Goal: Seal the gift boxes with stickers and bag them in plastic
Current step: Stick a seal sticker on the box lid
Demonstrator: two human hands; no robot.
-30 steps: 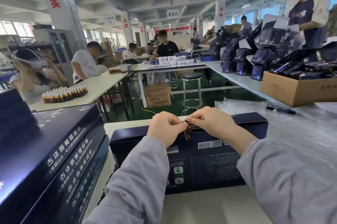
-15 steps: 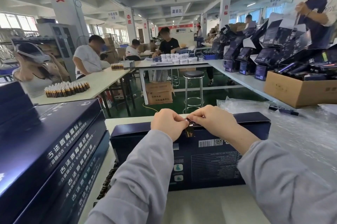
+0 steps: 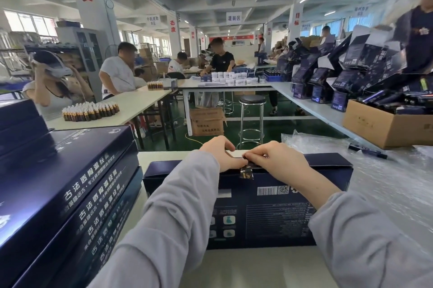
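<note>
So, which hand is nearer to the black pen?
Right. The right hand pinches the sticker on the box, left of the black pen; the left hand is beside it, farther left.

A packing factory floor: long worktables [image 3: 140, 105], stacked boxes [image 3: 70, 184], workers [image 3: 118, 74].

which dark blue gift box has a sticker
The dark blue gift box under the left hand and right hand: small dark sticker on its edge; stacked boxes show none.

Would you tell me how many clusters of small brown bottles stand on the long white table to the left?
2: one bottle cluster at the near end of the white table, a second cluster at its far end; people may hide more.
</note>
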